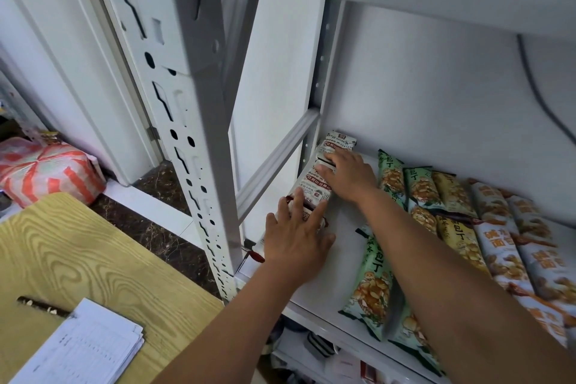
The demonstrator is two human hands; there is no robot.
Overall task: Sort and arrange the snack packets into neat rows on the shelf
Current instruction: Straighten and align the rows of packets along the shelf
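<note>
L grip (297,235), R grip (349,178): flat, fingers splayed.

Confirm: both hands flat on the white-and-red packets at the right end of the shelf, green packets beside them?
Not quite. In the head view both hands, left and right, press the white-and-red packets at the shelf's left end, by the upright. The green packets do lie beside them.

Both hands lie flat, fingers spread, on a column of white-and-red snack packets (314,187) at the shelf's (339,227) left edge: left hand (296,234) near, right hand (349,178) farther back. Green (371,287), yellow (461,237) and white-orange packets (505,246) lie in rows to the right (some overlapping). Papers (84,349) rest on the wooden table (62,246).
</note>
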